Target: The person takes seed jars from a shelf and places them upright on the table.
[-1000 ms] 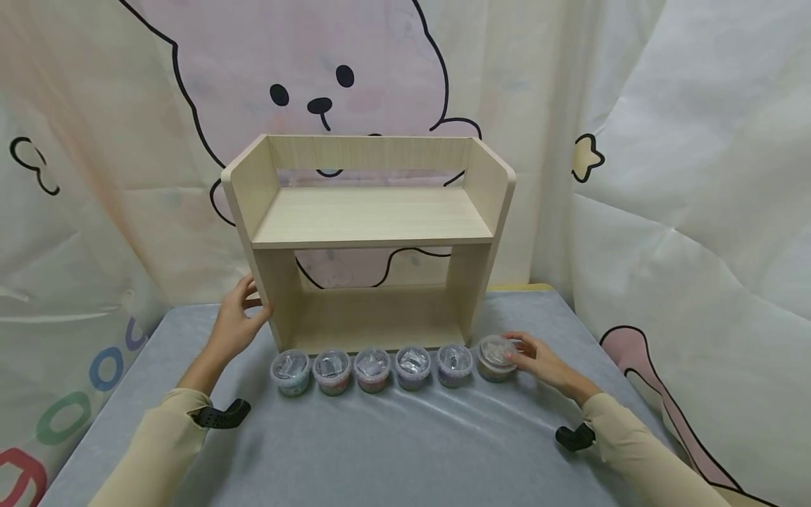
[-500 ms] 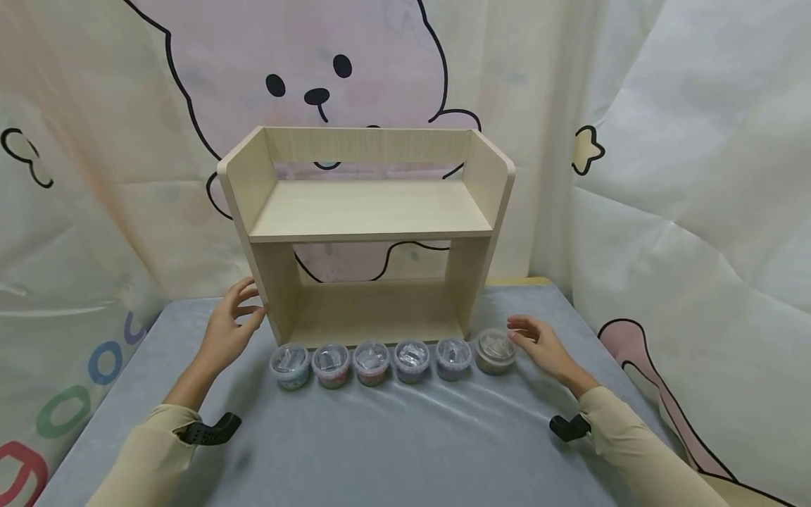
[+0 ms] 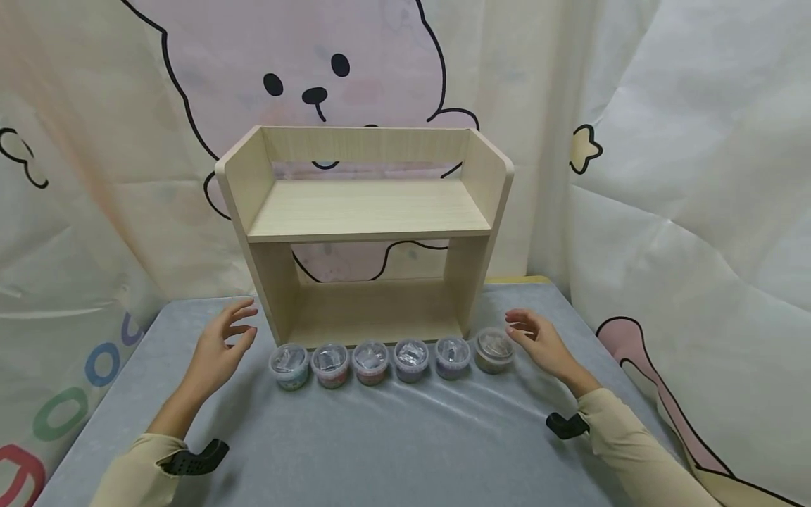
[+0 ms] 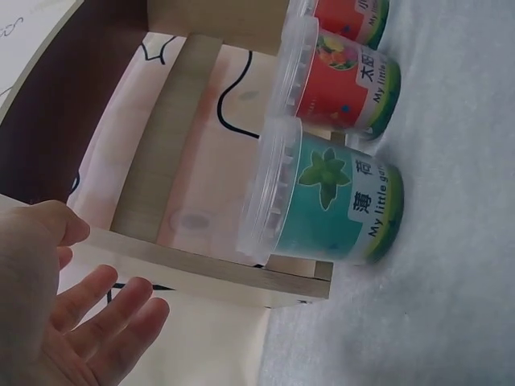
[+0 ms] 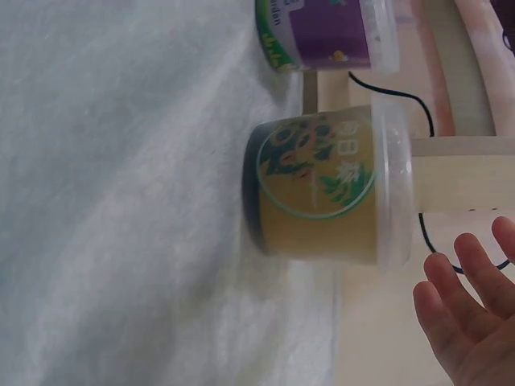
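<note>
A row of several lidded plastic tubs stands in front of a pale wooden two-tier shelf [image 3: 370, 211]. At the row's left end is a teal tub [image 4: 330, 193] with a leaf on its label; a red-labelled tub [image 4: 342, 84] sits beside it. The right-end tub [image 5: 318, 185] is tan with a plant print, next to a purple-labelled one [image 5: 326, 32]. My left hand [image 3: 218, 345], fingers spread and relaxed, is just left of the shelf, apart from it. Close to the right-end tub, my right hand [image 3: 538, 341] hovers with loosely bent fingers, holding nothing.
A grey-blue cloth [image 3: 380, 443] covers the table. Behind the shelf hangs a curtain [image 3: 519, 141] with cartoon prints, and a further printed sheet [image 3: 690, 211] hangs at the right. Black camera mounts sit at both wrists.
My right hand has let go of the right-end tub and drawn slightly away. My left hand has moved off the shelf's side panel, leftward and toward me. The tubs and shelf stay put.
</note>
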`<act>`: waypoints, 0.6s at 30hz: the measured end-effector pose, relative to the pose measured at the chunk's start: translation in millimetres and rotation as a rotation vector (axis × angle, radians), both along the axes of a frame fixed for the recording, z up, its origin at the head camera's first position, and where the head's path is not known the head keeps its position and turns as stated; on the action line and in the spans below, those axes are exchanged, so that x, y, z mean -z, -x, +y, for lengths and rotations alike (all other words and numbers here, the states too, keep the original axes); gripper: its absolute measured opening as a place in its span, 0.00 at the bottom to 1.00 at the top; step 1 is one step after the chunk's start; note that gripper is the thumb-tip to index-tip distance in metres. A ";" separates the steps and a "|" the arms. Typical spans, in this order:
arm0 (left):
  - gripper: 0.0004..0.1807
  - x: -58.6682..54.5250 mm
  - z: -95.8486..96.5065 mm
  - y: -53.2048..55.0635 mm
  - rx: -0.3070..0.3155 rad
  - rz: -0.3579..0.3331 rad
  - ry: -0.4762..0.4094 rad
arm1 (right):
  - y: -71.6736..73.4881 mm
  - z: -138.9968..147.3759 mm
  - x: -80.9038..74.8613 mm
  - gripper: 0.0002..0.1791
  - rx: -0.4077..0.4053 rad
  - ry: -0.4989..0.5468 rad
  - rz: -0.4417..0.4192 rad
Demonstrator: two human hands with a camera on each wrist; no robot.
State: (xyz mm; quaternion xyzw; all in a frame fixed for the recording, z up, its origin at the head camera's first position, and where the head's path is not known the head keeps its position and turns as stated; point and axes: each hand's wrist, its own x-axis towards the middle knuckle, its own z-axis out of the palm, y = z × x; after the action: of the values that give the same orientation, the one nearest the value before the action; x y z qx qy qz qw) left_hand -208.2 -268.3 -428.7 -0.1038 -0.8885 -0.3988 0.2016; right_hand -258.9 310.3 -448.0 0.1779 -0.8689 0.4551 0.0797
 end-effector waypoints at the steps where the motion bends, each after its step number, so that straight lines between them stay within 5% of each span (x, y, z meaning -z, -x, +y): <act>1: 0.28 1.1 0.5 -1.5 -0.010 0.001 0.005 | -1.4 -0.6 -1.0 0.20 -0.001 0.002 0.002; 12: 0.25 1.6 11.5 -13.2 -0.030 0.075 0.030 | -12.2 -14.7 -7.2 0.19 -0.025 0.021 0.076; 18: 0.27 -2.6 21.3 -16.0 -0.039 0.157 0.136 | -12.2 -27.1 -9.6 0.19 -0.036 0.019 0.118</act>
State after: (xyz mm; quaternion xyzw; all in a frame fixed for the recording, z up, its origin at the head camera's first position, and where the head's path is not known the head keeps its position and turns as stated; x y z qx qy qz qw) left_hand -192.2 -247.0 -426.0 -0.1309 -0.8968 -0.3245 0.2706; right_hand -246.7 283.3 -438.3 0.2192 -0.8550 0.4534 0.1240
